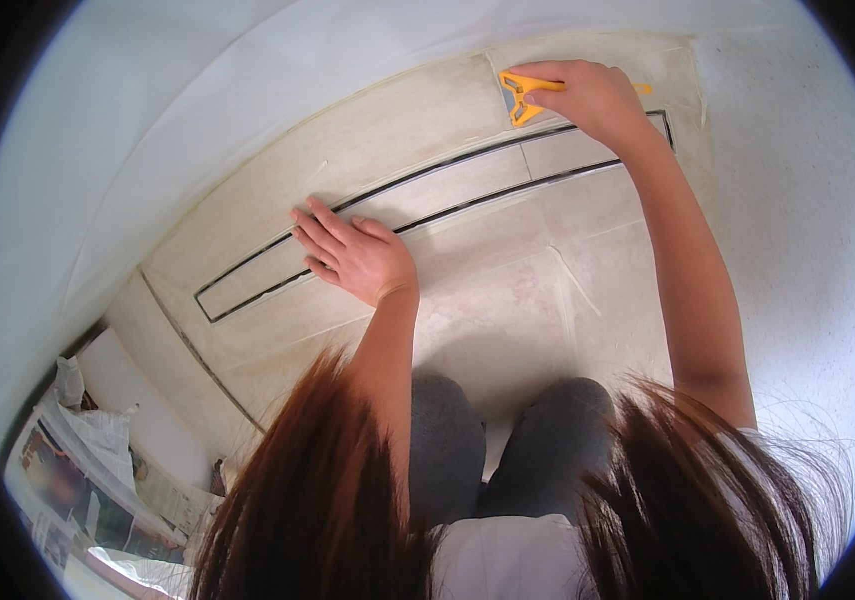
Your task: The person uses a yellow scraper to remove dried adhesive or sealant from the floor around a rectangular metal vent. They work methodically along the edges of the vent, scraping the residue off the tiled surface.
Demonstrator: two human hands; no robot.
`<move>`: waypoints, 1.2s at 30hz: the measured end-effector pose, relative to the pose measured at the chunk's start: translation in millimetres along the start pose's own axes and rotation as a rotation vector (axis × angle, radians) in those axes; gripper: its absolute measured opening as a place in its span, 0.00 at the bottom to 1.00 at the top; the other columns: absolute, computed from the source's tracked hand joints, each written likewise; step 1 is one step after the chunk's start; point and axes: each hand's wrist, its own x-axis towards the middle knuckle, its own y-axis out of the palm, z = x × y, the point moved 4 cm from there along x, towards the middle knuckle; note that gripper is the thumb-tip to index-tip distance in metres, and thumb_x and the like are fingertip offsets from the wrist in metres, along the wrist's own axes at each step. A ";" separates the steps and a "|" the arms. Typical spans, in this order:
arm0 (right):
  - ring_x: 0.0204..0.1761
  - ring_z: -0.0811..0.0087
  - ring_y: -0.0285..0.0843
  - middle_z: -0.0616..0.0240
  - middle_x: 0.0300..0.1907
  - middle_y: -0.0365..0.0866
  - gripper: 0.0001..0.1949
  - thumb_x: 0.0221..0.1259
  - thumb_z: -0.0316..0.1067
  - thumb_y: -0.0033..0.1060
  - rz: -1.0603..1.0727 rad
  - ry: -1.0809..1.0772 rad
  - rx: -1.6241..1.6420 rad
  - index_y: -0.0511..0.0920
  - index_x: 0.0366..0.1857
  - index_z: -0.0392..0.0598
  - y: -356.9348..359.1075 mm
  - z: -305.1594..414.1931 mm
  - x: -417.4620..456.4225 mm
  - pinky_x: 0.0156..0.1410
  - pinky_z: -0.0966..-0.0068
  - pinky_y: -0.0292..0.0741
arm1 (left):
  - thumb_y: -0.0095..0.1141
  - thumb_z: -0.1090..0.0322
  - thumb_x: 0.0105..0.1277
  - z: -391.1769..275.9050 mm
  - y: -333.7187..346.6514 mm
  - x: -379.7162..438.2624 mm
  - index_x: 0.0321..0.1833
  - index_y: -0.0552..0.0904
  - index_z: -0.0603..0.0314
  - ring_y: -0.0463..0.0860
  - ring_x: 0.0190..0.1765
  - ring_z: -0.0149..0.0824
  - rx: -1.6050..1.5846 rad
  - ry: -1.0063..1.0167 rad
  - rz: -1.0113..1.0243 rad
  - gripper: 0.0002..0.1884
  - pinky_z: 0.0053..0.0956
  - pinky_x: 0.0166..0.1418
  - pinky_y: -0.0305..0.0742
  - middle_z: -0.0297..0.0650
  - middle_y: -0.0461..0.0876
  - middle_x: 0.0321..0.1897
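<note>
My right hand [585, 97] grips a yellow plastic blade scraper [523, 97], its wide head pointing left and its blade edge at the beige floor tile [427, 127] beside a grout joint. Part of the yellow handle shows past the hand. Under my right forearm runs one end of a long, narrow tile-insert shower drain [465, 176] with dark slots around it. My left hand [356, 251] rests flat across the drain, fingers spread, holding nothing. A thin pale strip of residue [576, 281] lies on the tile between my arms.
White sheeting or wall [172, 97] curves along the far side. A white speckled surface [795, 195] rises at the right. At lower left are a dark joint [199, 349], a white ledge [142, 397] and newspaper [67, 480] under clear plastic. My knees [555, 420] are near the tiles.
</note>
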 end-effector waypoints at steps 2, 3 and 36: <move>0.38 0.71 0.82 0.71 0.45 0.87 0.17 0.62 0.46 0.61 0.021 0.017 0.013 0.82 0.55 0.72 -1.1 2.4 -1.5 0.48 0.75 0.77 | 0.36 0.59 0.72 1.0 0.2 0.1 0.77 0.55 0.53 0.48 0.79 0.45 0.004 0.005 -0.007 0.29 0.46 0.78 0.43 0.43 0.51 0.78; 0.38 0.71 0.82 0.71 0.44 0.87 0.17 0.62 0.46 0.61 0.019 0.011 0.003 0.82 0.55 0.72 -0.8 1.9 -1.3 0.48 0.75 0.77 | 0.36 0.59 0.72 0.8 0.2 -0.1 0.77 0.55 0.53 0.48 0.80 0.45 0.003 0.005 -0.003 0.29 0.46 0.78 0.42 0.43 0.50 0.78; 0.38 0.73 0.81 0.77 0.41 0.87 0.15 0.64 0.46 0.55 -0.104 -0.040 -0.229 0.82 0.54 0.75 3.0 10.8 -8.1 0.49 0.69 0.67 | 0.36 0.59 0.72 -0.5 0.2 0.3 0.76 0.56 0.53 0.48 0.79 0.45 -0.013 -0.003 -0.005 0.29 0.48 0.78 0.44 0.43 0.51 0.78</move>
